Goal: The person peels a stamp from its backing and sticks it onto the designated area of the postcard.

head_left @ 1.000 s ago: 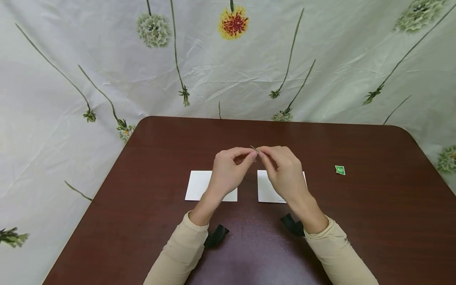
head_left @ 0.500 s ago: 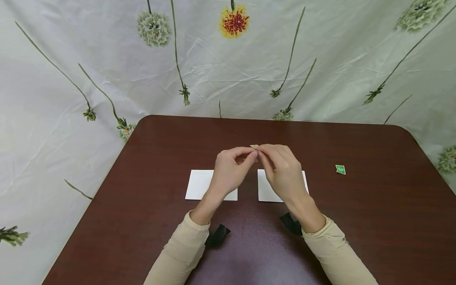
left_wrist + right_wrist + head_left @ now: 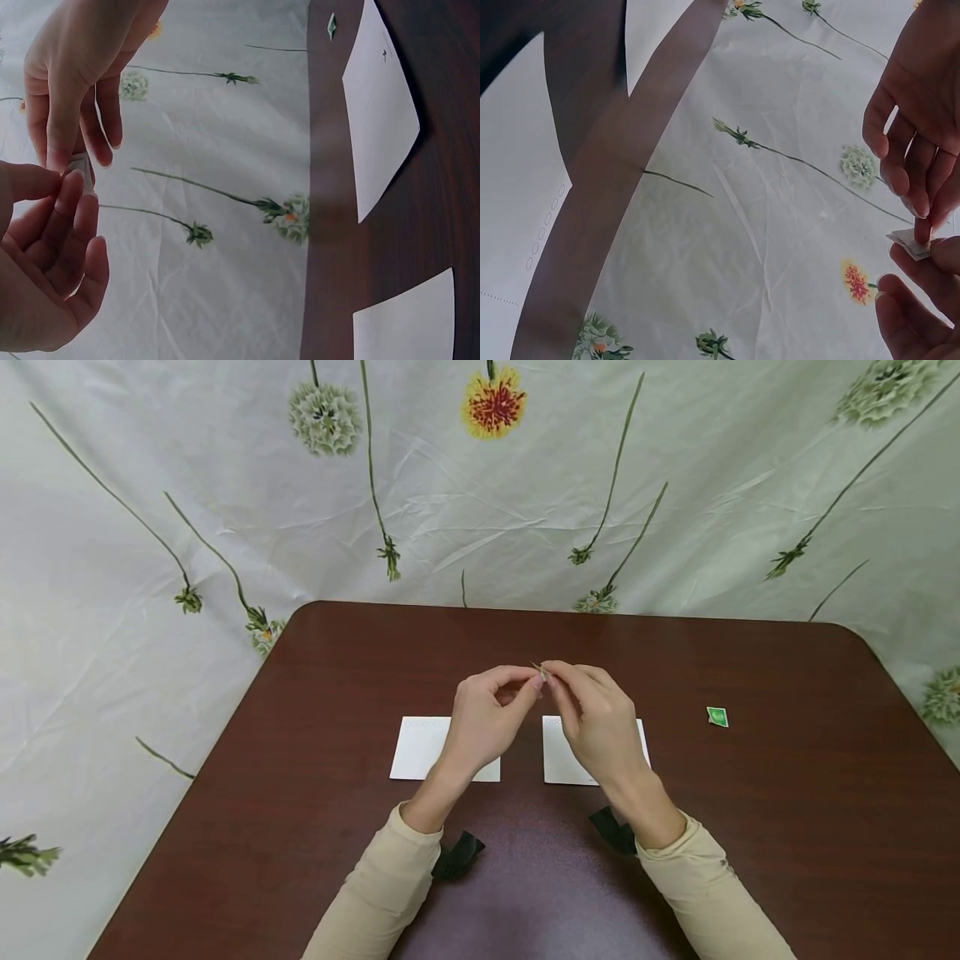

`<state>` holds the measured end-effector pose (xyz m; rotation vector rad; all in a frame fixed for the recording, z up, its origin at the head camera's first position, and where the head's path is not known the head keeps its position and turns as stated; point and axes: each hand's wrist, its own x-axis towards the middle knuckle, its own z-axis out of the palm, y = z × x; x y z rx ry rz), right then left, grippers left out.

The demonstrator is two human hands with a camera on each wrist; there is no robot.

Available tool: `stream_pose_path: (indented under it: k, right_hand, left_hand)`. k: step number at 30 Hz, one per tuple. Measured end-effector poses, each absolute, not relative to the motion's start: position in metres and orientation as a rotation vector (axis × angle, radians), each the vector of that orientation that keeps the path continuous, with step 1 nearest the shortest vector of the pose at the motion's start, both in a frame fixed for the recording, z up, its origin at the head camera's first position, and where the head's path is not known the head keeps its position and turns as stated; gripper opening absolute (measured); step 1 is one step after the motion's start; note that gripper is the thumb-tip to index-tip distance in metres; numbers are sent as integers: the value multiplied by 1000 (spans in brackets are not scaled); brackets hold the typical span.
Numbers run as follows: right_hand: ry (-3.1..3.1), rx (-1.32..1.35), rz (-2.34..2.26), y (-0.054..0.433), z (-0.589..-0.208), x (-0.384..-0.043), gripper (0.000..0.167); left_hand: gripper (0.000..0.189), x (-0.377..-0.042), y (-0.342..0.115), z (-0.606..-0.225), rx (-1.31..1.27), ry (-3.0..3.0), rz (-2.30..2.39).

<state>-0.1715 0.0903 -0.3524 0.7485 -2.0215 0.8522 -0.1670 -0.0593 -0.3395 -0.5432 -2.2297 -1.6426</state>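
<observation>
Left card (image 3: 418,746): white, at eight o'clock from the small perforated piece, partly behind the wrist in the head view.
Left hand (image 3: 483,718): at eight, closer in; thumb and forefinger pinch the piece's edge.
Perforated piece (image 3: 909,244): pale-sided, stamp-like, held off the tabletop between both sets of fingertips; mostly covered, so its other face cannot be made out.
Right hand (image 3: 600,717): at four; thumb and forefinger pinch the piece too, tips meeting the left ones.
Right card (image 3: 564,758): white, at five, partly behind the right hand; the right wrist view shows small printed ovals along its edge.
Green square (image 3: 717,717): pale-bordered, between three and four, well apart from the hands.
Tear risk: the piece looks thin; an uneven pull from the two pinches could rip or crease it.
Drop risk: so little edge is gripped that easing one side could let it slip or cling to a fingertip.
Tabletop (image 3: 795,827): dark reddish-brown wood, rounded far corners, a soft sheen towards six.
Strips: dark, beside the left sleeve (image 3: 382,885) and right sleeve (image 3: 712,885); whether they touch the wood is unclear.
Room: pale, creased cloth (image 3: 240,435) beyond the far edge, with printed flowers, an orange-yellow one (image 3: 493,403) near twelve.
</observation>
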Motion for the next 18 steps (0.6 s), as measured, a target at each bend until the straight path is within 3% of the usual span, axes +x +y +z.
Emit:
stream_pose_path:
  k: [18]
  right_hand:
    - [-2039,765,981,92,-352,-172,13]
  left_hand:
    - [12,-167,-60,-341,-552,-2268,-1613]
